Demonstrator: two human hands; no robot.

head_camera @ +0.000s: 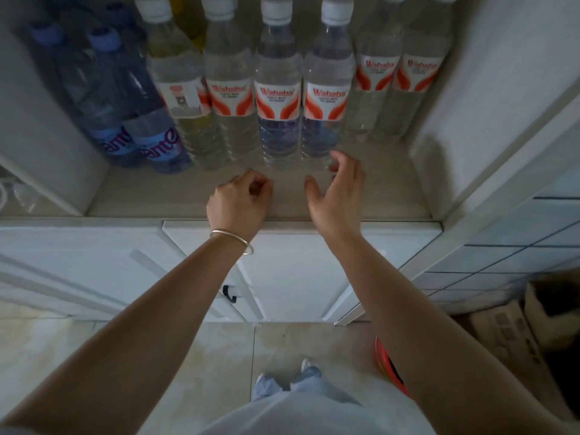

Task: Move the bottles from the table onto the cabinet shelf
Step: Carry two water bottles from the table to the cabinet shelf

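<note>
- A row of bottles stands upright on the cabinet shelf [361, 196]: two red-labelled clear bottles [276, 98] side by side at the middle front, more of the same kind to their right and left, a yellowish bottle [180, 89], and two blue bottles [125, 114] at the left end.
- Both hands hold nothing: the left hand [240, 202] has its fingers loosely curled just before the middle bottles, and the right hand [339, 186] is spread, fingertips near the base of the right middle bottle; whether they touch it I cannot tell.
- Judging from this, the two middle bottles are placed; no bench shows, so what remains cannot be told.
- Free shelf space lies along the front edge.
- Below are white cabinet doors [282, 271]; a cardboard box [514, 324] sits on the floor at right.
</note>
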